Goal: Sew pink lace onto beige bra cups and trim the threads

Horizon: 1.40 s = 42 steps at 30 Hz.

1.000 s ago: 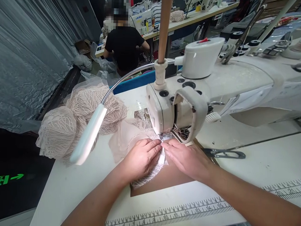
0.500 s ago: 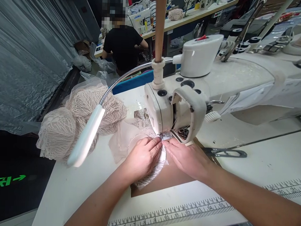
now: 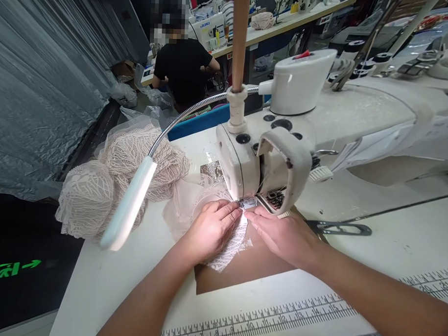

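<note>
A pale pink lace piece point(image 3: 231, 247) lies under the presser foot point(image 3: 247, 203) of a white sewing machine point(image 3: 241, 161). My left hand point(image 3: 215, 227) presses on the lace from the left, its fingers together and tips beside the foot. On the other side, my right hand point(image 3: 276, 236) has its fingertips closed at the lace's edge, just right of the foot. The lace's free end points towards me over a brown plate point(image 3: 257, 267). Beyond my left hand, sheer fabric with lace point(image 3: 182, 201) spreads across the table. The needle point is hidden.
Stacked lace pieces point(image 3: 85, 200) sit at the table's left. A lamp point(image 3: 129, 204) on a bendable neck hangs above them. A printed ruler point(image 3: 262, 321) runs along the front edge. A dark grey flat tool point(image 3: 339, 228) lies right. A person point(image 3: 183, 71) sits farther back.
The lace has moved forward under the presser foot, so its free end is shorter and nearer the machine. Both hands stay almost in place. The view has shifted slightly.
</note>
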### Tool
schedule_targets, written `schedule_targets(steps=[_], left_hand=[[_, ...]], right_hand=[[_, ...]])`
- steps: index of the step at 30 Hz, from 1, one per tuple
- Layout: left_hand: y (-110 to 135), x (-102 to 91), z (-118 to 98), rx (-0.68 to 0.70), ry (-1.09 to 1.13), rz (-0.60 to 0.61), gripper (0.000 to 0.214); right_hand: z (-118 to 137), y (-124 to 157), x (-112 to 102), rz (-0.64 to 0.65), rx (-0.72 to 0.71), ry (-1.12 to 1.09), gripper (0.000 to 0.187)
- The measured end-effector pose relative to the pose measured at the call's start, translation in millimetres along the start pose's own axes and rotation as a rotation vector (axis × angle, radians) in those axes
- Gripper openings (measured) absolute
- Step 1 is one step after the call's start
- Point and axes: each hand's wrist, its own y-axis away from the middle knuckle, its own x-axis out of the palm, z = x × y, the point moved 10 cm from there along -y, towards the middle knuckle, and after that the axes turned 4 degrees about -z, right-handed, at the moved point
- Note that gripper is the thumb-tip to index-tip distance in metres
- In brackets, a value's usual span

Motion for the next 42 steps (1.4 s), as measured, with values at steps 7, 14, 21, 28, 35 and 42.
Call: schedule_targets(steps=[7,14,21,28,35,42], left_hand=[[-1,0.1,5,-0.006,-0.017,-0.004,0.035],[-1,-2.7,7,-0.043,-0.014,-0.024,0.036],[3,-5.6,8,-0.085,-0.077,-0.004,0.040],[8,-7.3,-9,0.033,-0.050,0.030,0.035],[9,-2.0,-10,0.135,-0.043,0.104,0.040],[6,-0.1,-5,0.073,-0.088,0.091,0.039]], right_hand=[[0,0,0,0.013,0.004,-0.039,0.031],[-1,2,5,0.039,-0.004,0.038,0.032],[-6,3,11,0.051,0.034,0.042,0.036],[8,2,5,0.083,-0.081,-0.027,0.031],[9,3,3,0.059,-0.056,0.026,0.027],[7,1,1,0.031,-0.018,0.069,0.028]])
